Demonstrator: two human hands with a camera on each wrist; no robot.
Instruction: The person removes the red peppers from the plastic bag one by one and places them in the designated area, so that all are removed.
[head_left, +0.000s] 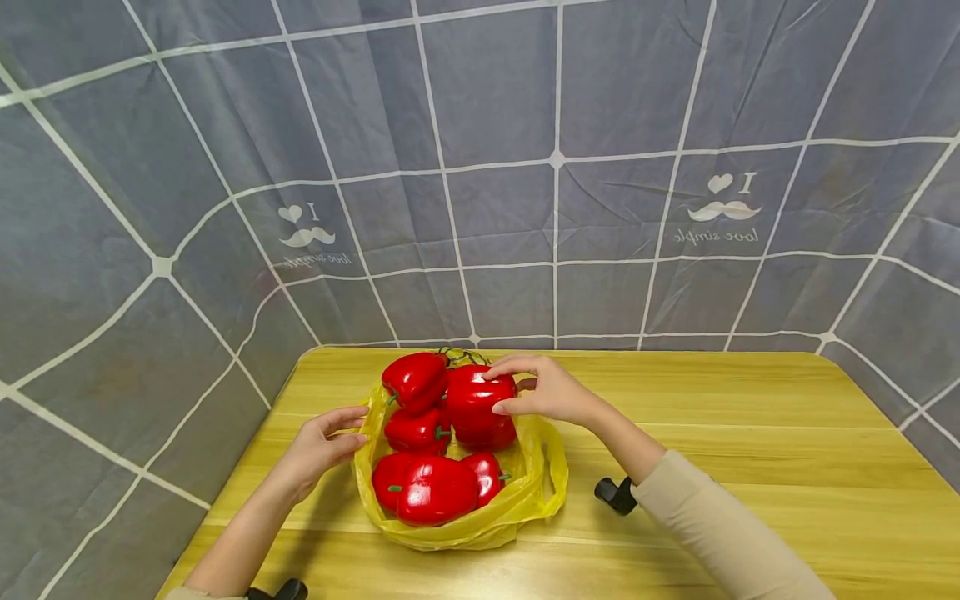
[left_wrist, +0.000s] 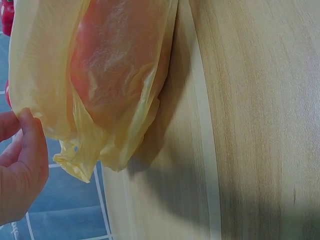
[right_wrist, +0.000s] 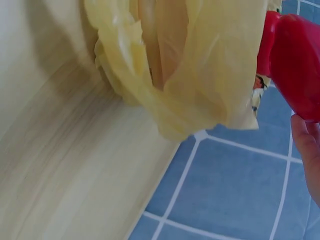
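Note:
A yellow plastic bag [head_left: 487, 537] stands with its mouth wide, several glossy red bell peppers [head_left: 438, 492] with green stems inside it. At the bag's left rim my left hand [head_left: 318, 450] pinches the plastic; the left wrist view shows the fingertips [left_wrist: 27, 117] at the bag's edge. My right hand [head_left: 551, 392] grips a large red bell pepper [head_left: 472, 396] at the bag's upper right, thumb on the near side and fingers over the top. In the right wrist view that pepper [right_wrist: 300, 65] is beside the bag's rim, partly cut off by the frame.
The wooden table [head_left: 750, 467] extends to the right of the bag. A grey checked curtain [head_left: 502, 217] hangs behind and at the sides. Behind the peppers lies something with dark green and yellow patterning [head_left: 465, 357], mostly hidden. A bag handle [head_left: 557, 475] loops out on the right.

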